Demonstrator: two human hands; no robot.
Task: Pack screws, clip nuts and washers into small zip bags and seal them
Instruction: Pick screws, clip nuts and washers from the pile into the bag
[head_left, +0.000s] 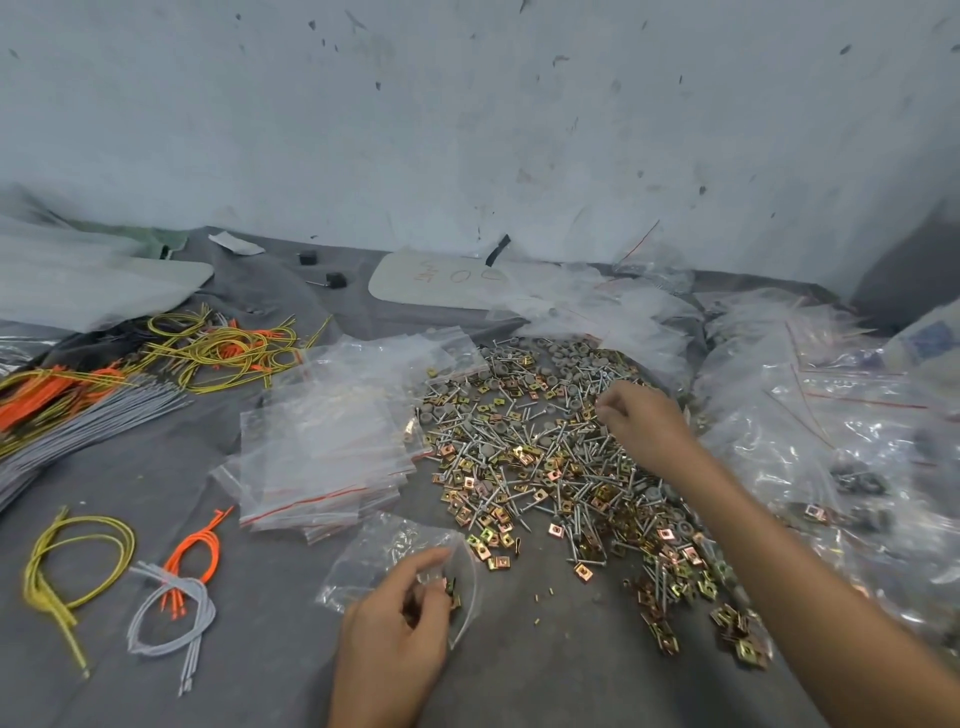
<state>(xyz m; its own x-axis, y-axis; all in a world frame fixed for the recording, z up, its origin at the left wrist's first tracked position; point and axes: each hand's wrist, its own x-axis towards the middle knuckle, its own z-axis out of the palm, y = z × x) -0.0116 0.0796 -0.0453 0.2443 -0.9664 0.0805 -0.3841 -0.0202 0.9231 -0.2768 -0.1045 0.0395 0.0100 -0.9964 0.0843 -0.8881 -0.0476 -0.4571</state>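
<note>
Zip bag (374, 561) pinched by fingers of left hand (395, 623), partly filled, unsealed; fingers of right hand (644, 421) curled over pile (519, 457), grasp unclear.

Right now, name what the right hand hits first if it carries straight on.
Probably the heap of silver screws, gold clip nuts and grey washers under the right hand; depth unclear.

Near the middle of the grey bench (545, 670), the left hand (395, 629) grips a small zip bag (371, 558) holding a few clip nuts (451, 590). Farther right, the right hand (644, 421) hovers over the pile of screws, nuts and washers (540, 457), fingers (607, 410) curled, perhaps pinching a piece. Empty zip bags (322, 457) lie stacked left of the pile.
</note>
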